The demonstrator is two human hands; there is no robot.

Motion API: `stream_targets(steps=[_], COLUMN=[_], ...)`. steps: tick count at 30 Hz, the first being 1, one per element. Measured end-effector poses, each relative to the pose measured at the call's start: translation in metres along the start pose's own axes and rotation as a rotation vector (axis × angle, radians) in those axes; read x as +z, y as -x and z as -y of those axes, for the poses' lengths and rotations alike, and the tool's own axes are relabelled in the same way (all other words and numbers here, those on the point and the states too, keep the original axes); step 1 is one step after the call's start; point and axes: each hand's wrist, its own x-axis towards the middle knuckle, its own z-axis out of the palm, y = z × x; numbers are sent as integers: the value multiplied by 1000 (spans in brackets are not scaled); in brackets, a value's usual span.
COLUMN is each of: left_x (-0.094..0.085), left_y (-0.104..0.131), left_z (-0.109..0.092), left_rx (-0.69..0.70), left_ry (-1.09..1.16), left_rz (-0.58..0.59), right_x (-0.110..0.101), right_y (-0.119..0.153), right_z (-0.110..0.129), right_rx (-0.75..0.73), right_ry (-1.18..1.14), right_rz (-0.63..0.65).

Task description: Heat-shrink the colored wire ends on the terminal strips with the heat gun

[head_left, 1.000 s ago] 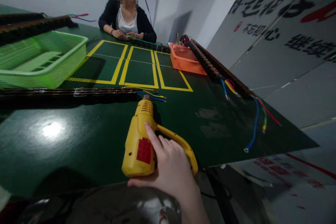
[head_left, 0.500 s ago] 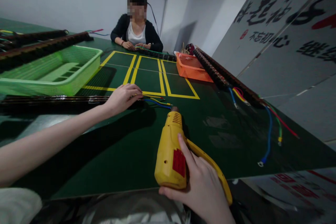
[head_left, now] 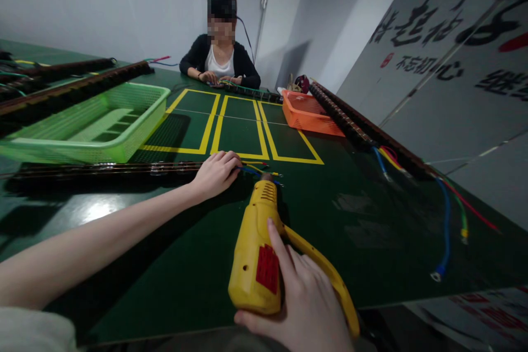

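My right hand (head_left: 307, 291) is wrapped around the handle of a yellow heat gun (head_left: 251, 253) with a red label. The gun's metal nozzle points away from me, over the loose wires (head_left: 251, 169), and covers part of them. These blue, yellow and red wires end in small metal lugs. My left hand (head_left: 218, 175) is closed over the wires where they leave a long dark strip (head_left: 111, 173). That strip lies across the table to the left. The fingertips are partly hidden, so the exact grip does not show.
A green basket (head_left: 140, 135) stands behind the strip, with more dark strips (head_left: 82, 88) beyond it. On the right are an orange basket (head_left: 311, 115) and strips with loose wires (head_left: 445, 225). Opposite me, a person (head_left: 220, 60) handles another wired strip. Yellow tape (head_left: 264, 135) marks rectangles.
My left hand and the wires have shifted right relative to the heat gun. The nozzle now lies over the wires farther back from their lugs. The whole view has tilted a little.
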Motion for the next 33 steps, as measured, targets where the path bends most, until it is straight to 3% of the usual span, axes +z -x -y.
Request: stream_targets(steps=[6,11,21,33], left_x=[-3,-8,-9,-10], left_y=[1,1,5,6], left_z=[-1,1,-5,-3], left_rx=[-9,12,-31,-78], left_ry=[28,55,58,49], left_rz=[10,47,-21,-19], right_x=[11,17,-1,-11], right_y=[-16,-18,-17,13], right_z=[26,31,16,-32], right_rx=[-153,-210,-92,53], right_ry=[3,27,-54,17], right_rz=[1,-34,124,51])
